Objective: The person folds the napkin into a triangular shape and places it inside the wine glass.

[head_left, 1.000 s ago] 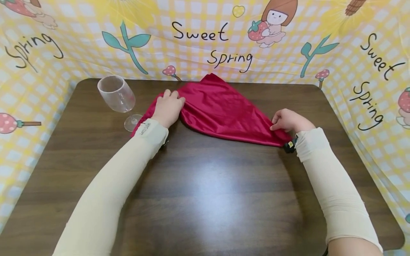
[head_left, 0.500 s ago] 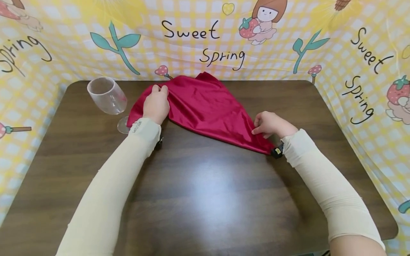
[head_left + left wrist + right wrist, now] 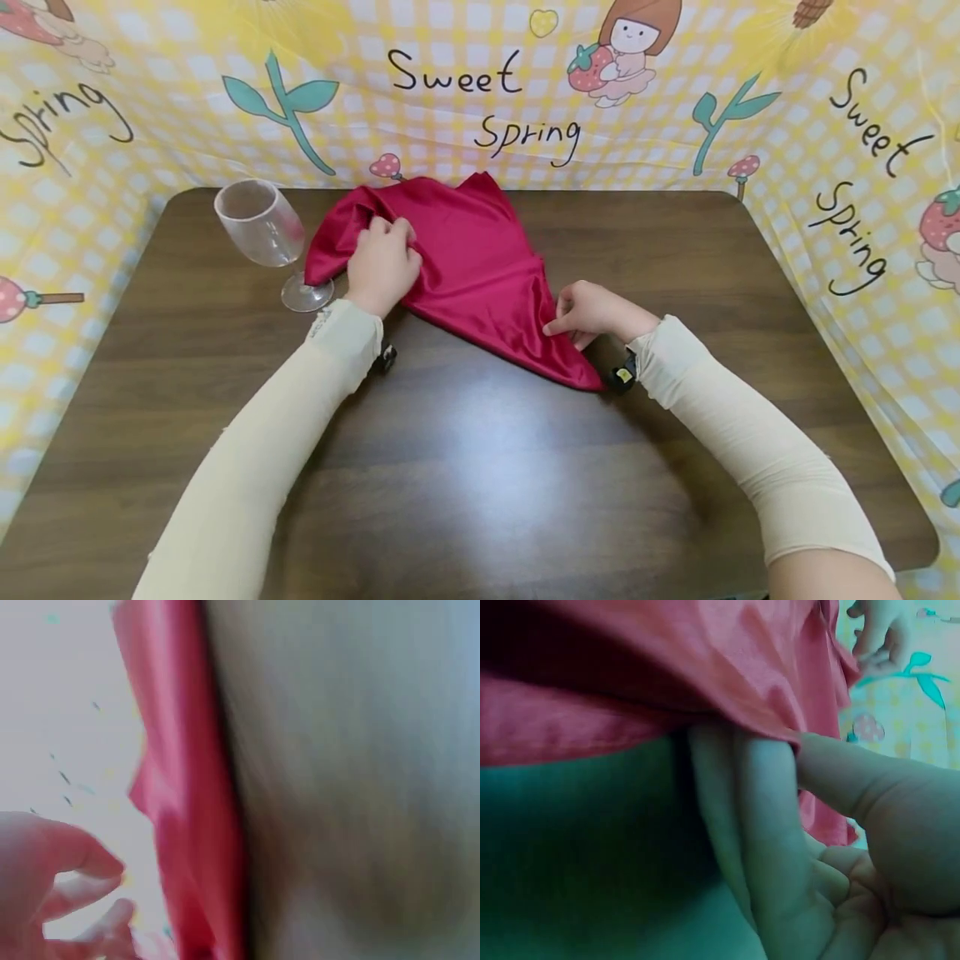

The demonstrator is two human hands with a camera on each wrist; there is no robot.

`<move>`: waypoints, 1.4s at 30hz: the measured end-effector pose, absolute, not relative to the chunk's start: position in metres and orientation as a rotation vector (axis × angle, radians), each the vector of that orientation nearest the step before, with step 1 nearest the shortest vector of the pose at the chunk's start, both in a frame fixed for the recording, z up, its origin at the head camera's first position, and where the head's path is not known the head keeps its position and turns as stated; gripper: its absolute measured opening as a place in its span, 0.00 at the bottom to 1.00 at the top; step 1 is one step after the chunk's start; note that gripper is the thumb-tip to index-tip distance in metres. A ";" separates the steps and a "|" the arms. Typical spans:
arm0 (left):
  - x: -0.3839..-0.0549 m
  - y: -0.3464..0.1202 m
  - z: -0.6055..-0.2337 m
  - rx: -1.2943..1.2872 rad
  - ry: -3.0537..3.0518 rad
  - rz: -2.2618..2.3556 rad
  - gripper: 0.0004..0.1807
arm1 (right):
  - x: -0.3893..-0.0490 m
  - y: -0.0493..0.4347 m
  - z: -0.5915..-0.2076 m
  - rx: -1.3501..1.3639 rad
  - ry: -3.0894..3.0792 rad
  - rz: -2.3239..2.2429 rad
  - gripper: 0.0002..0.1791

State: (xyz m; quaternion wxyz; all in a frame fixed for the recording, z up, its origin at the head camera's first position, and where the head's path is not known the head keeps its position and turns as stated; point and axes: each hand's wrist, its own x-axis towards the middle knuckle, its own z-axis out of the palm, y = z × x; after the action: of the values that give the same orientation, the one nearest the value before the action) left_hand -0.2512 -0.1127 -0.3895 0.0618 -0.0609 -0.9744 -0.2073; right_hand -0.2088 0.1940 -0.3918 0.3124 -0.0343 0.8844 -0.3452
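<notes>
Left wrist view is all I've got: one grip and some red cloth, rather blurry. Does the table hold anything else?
Observer: Yes. In the head view, a stemmed glass stands by the left end of the red cloth.

Visitor: Ooh! And what's happening over at the cloth's right side?

Observer: The right grip is pinching the cloth's edge between thumb and fingers.

Visitor: Behind it all I only see washed-out white. What's there?

Observer: A yellow-and-white checked backdrop printed with the words "Sweet Spring".
</notes>
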 end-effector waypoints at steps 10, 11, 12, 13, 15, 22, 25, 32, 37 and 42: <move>-0.199 -0.081 -0.390 -0.729 -3.121 -0.603 0.07 | -0.191 0.165 -0.397 -0.207 2.362 -0.908 0.14; -0.197 -0.080 -0.391 -0.760 -3.142 -0.595 0.07 | -0.190 0.162 -0.397 -0.223 2.366 -0.899 0.14; -0.195 -0.078 -0.391 -0.787 -3.157 -0.589 0.07 | -0.188 0.158 -0.397 -0.235 2.372 -0.889 0.14; -0.193 -0.077 -0.392 -0.804 -3.170 -0.578 0.08 | -0.186 0.155 -0.397 -0.250 2.378 -0.880 0.14; -0.190 -0.074 -0.392 -0.813 -3.194 -0.552 0.09 | -0.183 0.147 -0.396 -0.285 2.402 -0.855 0.15; -0.178 -0.067 -0.390 -0.654 -3.297 -0.457 0.16 | -0.177 0.131 -0.398 -0.410 2.458 -0.786 0.17; -0.174 -0.067 -0.392 -0.619 -3.295 -0.440 0.19 | -0.183 0.134 -0.392 -0.406 2.451 -0.793 0.18; -0.168 -0.074 -0.394 -0.651 -3.255 -0.400 0.20 | -0.212 0.148 -0.375 -0.297 2.539 -0.926 0.17; -0.165 -0.078 -0.396 -0.685 -3.272 -0.408 0.19 | -0.237 0.154 -0.376 -0.186 2.587 -1.039 0.14; -0.161 -0.087 -0.395 -0.724 -3.282 -0.400 0.19 | -0.258 0.157 -0.381 -0.124 2.608 -1.099 0.16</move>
State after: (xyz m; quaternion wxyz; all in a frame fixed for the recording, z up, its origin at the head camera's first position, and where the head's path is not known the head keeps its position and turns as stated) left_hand -0.1614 -0.0872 -0.3951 -0.1213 -0.2123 -0.9625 -0.1172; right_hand -0.2576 0.1569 -0.3810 0.1538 -0.0432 0.9096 -0.3835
